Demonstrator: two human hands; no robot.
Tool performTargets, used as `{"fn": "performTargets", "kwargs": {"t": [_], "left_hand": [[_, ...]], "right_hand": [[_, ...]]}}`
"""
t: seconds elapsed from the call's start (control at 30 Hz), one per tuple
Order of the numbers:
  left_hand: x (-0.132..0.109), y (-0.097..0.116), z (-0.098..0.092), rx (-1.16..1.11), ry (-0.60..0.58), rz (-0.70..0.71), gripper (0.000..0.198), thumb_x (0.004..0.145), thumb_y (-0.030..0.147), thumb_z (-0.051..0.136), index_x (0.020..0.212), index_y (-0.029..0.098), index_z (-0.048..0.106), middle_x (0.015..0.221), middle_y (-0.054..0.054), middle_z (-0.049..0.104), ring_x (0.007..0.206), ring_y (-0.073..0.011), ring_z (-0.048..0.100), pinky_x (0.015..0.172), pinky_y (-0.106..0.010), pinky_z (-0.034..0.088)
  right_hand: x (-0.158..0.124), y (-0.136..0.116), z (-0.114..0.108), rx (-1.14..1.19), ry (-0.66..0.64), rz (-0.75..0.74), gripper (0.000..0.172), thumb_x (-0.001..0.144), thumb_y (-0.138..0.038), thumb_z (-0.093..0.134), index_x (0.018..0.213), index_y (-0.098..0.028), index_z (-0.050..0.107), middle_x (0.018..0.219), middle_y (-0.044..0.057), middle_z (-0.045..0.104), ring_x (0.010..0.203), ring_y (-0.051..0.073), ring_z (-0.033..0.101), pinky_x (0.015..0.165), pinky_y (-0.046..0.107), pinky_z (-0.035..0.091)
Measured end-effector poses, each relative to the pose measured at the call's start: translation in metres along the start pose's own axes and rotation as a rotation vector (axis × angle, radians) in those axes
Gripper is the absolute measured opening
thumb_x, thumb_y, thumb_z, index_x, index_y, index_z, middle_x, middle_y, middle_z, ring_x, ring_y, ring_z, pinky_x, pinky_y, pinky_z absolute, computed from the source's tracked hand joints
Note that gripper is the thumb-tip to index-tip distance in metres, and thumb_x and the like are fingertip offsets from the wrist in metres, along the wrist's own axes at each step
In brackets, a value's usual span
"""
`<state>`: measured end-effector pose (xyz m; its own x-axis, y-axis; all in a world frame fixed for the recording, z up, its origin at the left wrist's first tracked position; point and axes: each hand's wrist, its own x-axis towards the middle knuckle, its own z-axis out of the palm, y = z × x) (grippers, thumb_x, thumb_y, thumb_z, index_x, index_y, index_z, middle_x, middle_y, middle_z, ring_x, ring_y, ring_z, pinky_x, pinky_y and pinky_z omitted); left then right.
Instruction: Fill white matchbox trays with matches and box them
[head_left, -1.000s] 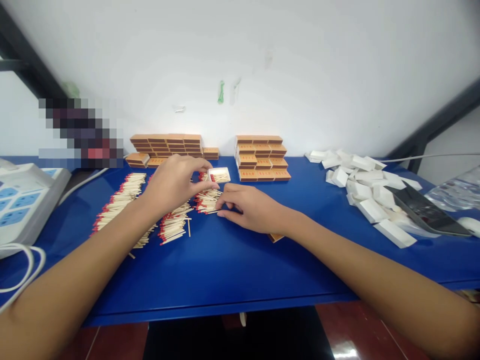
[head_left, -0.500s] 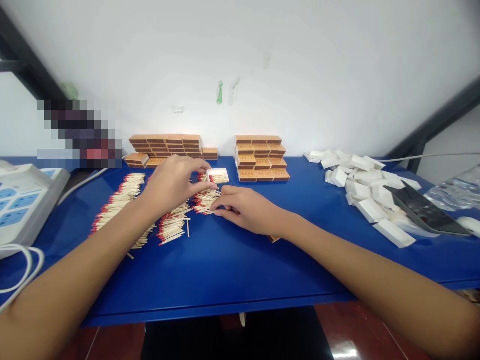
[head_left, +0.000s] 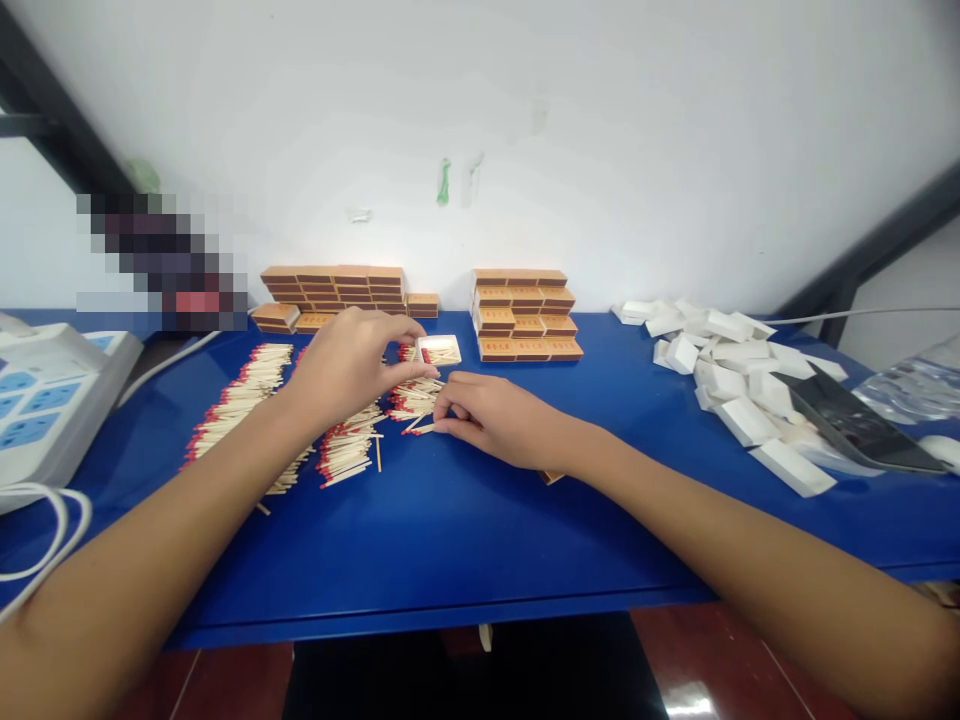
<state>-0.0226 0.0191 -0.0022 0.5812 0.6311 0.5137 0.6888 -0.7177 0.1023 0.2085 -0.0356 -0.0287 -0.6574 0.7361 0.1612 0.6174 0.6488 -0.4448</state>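
My left hand (head_left: pixel 364 355) grips the left end of a small white matchbox tray (head_left: pixel 452 354) between thumb and fingers. Some red-tipped matches lie inside the tray. Just below it, my right hand (head_left: pixel 487 415) pinches a few matches (head_left: pixel 424 430) by their plain ends, their red heads pointing left. Beside the fingertips spreads a pile of loose matches (head_left: pixel 409 400), partly covered by my left hand. Another heap of matches (head_left: pixel 345 450) lies under my left wrist, and a long row of matches (head_left: pixel 244 395) runs farther left.
Brown matchboxes (head_left: pixel 334 288) are stacked against the wall, with a second stepped stack (head_left: pixel 529 348) to the right. White empty trays (head_left: pixel 739 375) form a heap at the right, by a black phone (head_left: pixel 855 420). A white power strip (head_left: pixel 45 410) stands at left.
My right hand has drawn slightly to the right, pulling a few matches out from the pile's lower edge. My left hand keeps its grip on the tray.
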Motion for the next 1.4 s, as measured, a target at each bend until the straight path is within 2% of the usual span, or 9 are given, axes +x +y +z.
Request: {"fn": "performTargets", "kwargs": {"t": [0.2, 0.43, 0.7, 1.0, 1.27, 1.4], "left_hand": [[0.0, -0.002, 0.0, -0.019, 0.001, 0.013, 0.038, 0.094, 0.054, 0.077, 0.107, 0.019, 0.078, 0.105, -0.008, 0.084, 0.1, -0.0295, 0.079, 0.086, -0.039, 0.054], [0.001, -0.002, -0.001, 0.004, -0.023, -0.006, 0.043, 0.095, 0.06, 0.074, 0.108, 0.019, 0.079, 0.105, -0.008, 0.084, 0.1, -0.0301, 0.079, 0.087, -0.04, 0.054], [0.0, -0.003, 0.001, 0.005, -0.01, 0.002, 0.049, 0.093, 0.067, 0.072, 0.109, 0.021, 0.08, 0.105, -0.008, 0.085, 0.099, -0.0291, 0.08, 0.088, -0.038, 0.055], [-0.001, 0.003, 0.003, -0.014, -0.033, 0.029, 0.043, 0.089, 0.059, 0.082, 0.114, 0.025, 0.08, 0.109, -0.005, 0.085, 0.102, -0.0293, 0.078, 0.093, -0.039, 0.053], [-0.001, 0.014, 0.002, -0.063, -0.04, 0.087, 0.041, 0.087, 0.055, 0.085, 0.112, 0.022, 0.079, 0.106, -0.005, 0.085, 0.094, -0.0276, 0.079, 0.089, -0.038, 0.053], [-0.002, 0.017, 0.001, -0.113, -0.024, 0.079, 0.042, 0.087, 0.058, 0.085, 0.11, 0.023, 0.08, 0.104, -0.004, 0.085, 0.094, -0.0269, 0.079, 0.084, -0.036, 0.054]], "right_hand": [[-0.002, 0.004, -0.008, -0.061, -0.042, 0.046, 0.01, 0.108, -0.021, 0.059, 0.101, -0.017, 0.065, 0.11, 0.007, 0.065, 0.088, 0.017, 0.058, 0.078, 0.03, 0.041], [-0.001, 0.011, -0.027, -0.179, 0.068, 0.053, 0.011, 0.108, -0.024, 0.058, 0.103, -0.017, 0.065, 0.104, 0.007, 0.063, 0.086, 0.018, 0.057, 0.076, 0.03, 0.039], [-0.005, 0.01, -0.044, -0.38, 0.154, 0.096, 0.016, 0.111, -0.027, 0.054, 0.106, -0.016, 0.064, 0.109, 0.01, 0.064, 0.078, 0.018, 0.053, 0.067, 0.03, 0.031], [-0.004, 0.016, -0.042, -0.338, 0.314, 0.113, 0.013, 0.11, -0.025, 0.054, 0.107, -0.016, 0.062, 0.11, 0.011, 0.063, 0.086, 0.02, 0.057, 0.072, 0.032, 0.036], [-0.004, 0.015, -0.039, -0.315, 0.281, 0.159, 0.012, 0.109, -0.026, 0.056, 0.106, -0.016, 0.063, 0.11, 0.009, 0.063, 0.085, 0.019, 0.057, 0.068, 0.031, 0.032], [-0.003, 0.017, -0.035, -0.266, 0.276, 0.111, 0.012, 0.109, -0.026, 0.055, 0.104, -0.017, 0.062, 0.105, 0.008, 0.063, 0.085, 0.019, 0.055, 0.069, 0.031, 0.032]]}}
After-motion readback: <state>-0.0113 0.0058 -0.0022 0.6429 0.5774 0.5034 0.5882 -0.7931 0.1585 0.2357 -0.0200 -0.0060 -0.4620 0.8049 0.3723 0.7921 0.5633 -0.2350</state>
